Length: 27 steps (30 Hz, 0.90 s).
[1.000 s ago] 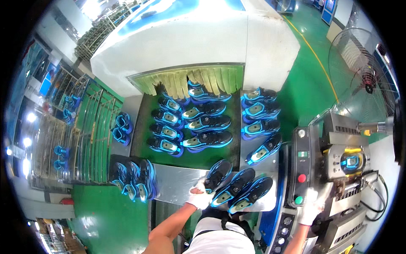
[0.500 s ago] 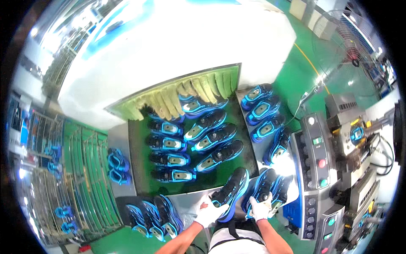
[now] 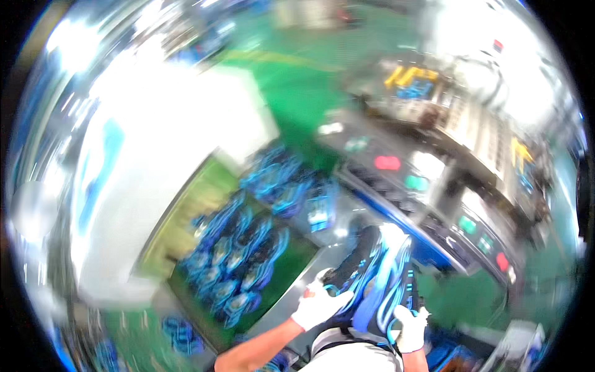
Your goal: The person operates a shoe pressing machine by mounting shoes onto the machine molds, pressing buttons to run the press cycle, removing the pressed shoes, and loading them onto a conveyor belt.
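Observation:
In front of my body I hold two black sneakers with bright blue soles and trim, close together with toes pointing away. My left hand (image 3: 317, 304), in a white glove, is closed round the left sneaker (image 3: 354, 268). The right sneaker (image 3: 409, 286) is gripped near its heel by my right hand (image 3: 410, 327), also gloved in white. The blue soles of the pair face each other and may touch; blur hides the exact contact. Beyond my left hand, rows of similar sneakers (image 3: 238, 257) stand on the dark green belt (image 3: 288, 273).
A large white machine housing (image 3: 161, 161) with a yellow-green strip curtain (image 3: 180, 214) stands left. More sneakers (image 3: 279, 177) sit on a metal side ledge (image 3: 344, 245). Right and ahead, a machine carries control panels (image 3: 390, 158) with red and green buttons. Everything is motion-blurred.
My view has swung to the right, so the belt now lies left and the machine ahead. The right sneaker has left the side ledge and come beside the left one.

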### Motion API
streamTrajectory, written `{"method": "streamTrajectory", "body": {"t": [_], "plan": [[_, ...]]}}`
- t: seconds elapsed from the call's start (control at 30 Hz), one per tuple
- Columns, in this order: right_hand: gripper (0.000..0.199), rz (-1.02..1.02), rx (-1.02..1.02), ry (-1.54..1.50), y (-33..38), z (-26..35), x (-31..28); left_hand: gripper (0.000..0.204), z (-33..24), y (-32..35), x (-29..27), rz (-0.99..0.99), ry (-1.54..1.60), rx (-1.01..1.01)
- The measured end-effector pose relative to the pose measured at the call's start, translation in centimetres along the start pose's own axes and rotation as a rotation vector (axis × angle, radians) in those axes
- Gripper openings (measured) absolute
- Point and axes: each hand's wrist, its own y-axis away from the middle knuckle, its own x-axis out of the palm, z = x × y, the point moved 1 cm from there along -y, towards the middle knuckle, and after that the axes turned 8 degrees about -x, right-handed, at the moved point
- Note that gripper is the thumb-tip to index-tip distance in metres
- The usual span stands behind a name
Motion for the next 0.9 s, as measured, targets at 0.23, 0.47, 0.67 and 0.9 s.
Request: {"method": "streamTrajectory", "body": {"t": [0.23,0.47,0.67,0.9], "plan": [[0.081,-0.622,-0.156,0.042,8.4,4.1,-18.5,0.063,-11.3,7.0,17.8,0.235,-0.322,0.5],[0.07,-1.445,-0.611,-0.021,23.3,10.5,-32.3,0.065,-20.5,21.5,40.1,0.87,-0.384,1.022],[0.082,-1.995,-0.122,0.829,30.6,14.7,-46.4,0.081,-26.5,37.2,60.1,0.989,-0.801,1.354],[0.077,-1.642,0.5,1.041,25.6,22.0,-64.0,0.082,-31.0,39.6,76.6,1.084,-0.967,1.614]]}}
